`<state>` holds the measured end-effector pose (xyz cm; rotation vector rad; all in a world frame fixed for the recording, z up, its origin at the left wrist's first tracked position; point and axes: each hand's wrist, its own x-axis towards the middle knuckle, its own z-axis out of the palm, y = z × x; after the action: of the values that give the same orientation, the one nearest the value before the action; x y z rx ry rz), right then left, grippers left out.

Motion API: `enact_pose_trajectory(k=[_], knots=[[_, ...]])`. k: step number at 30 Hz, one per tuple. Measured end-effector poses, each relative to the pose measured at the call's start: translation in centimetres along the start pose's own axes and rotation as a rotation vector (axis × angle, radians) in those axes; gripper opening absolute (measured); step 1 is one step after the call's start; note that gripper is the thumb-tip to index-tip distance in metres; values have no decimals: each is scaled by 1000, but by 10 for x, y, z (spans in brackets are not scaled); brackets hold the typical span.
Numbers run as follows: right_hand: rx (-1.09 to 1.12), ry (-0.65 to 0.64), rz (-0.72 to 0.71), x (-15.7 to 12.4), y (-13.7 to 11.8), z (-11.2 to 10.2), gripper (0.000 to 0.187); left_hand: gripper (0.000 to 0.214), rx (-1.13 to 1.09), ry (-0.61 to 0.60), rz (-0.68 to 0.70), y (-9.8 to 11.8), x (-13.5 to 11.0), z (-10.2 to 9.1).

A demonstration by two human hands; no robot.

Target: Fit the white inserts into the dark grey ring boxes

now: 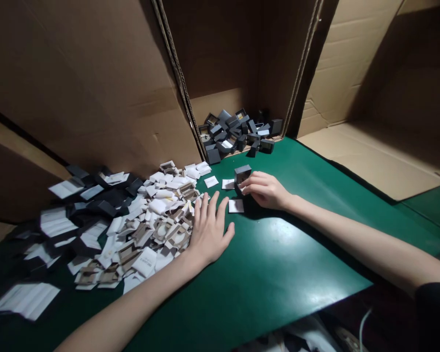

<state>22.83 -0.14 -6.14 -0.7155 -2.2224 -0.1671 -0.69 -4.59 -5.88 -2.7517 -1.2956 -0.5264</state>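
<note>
Right hand (267, 189) on small dark box (242, 169), left hand (209, 233) spread by white pile (165, 205)

Dark box sits just left of the right hand, at its fingertips, toward the far edge of the green surface (315, 210). Right hand is bent, fingers gripping the box's right side; thumb mostly hidden. Can't tell if the box rests on the surface or is slightly raised.

Left hand is open, palm down, fingers spread, at the right side of the white pile; nearer the near edge than the dark box. Can't tell how firmly it presses.

Lower card (236, 206) lies flat between the hands, just nearer the near edge than the dark box. Upper card (228, 184) is just left of the box, another card (211, 181) further left.

Dark pieces (102, 209) with white parts lie toward the left end. More dark boxes (234, 129) heaped in an open carton (220, 100) at the far edge.
</note>
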Motion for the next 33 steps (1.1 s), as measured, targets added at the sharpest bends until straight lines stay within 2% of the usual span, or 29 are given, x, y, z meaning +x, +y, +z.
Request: enact_pose_trajectory(k=[4, 6, 13, 19, 25, 27, 30, 33], knots=[[-57, -224, -95, 4, -16, 6, 19, 60, -39, 3, 7, -3, 3, -1], [-66, -269, -102, 6, -21, 9, 19, 60, -96, 12, 32, -6, 5, -4], [2, -266, -81, 6, -16, 9, 20, 57, -326, 79, 123, -9, 7, -9], [49, -231, -115, 4, -15, 9, 17, 65, -204, 67, 51, -11, 7, -2], [94, -223, -110, 4, -15, 8, 19, 55, -210, 25, 69, -10, 6, 0], [86, -206, -118, 4, -15, 8, 20, 52, -259, 0, 62, -9, 8, -9], [50, -162, -140, 2, -13, 9, 23, 41, -291, -66, 67, -14, 18, -34], [14, -126, -165, 1, -12, 9, 27, 27, -178, -23, 59, -32, 32, -61]])
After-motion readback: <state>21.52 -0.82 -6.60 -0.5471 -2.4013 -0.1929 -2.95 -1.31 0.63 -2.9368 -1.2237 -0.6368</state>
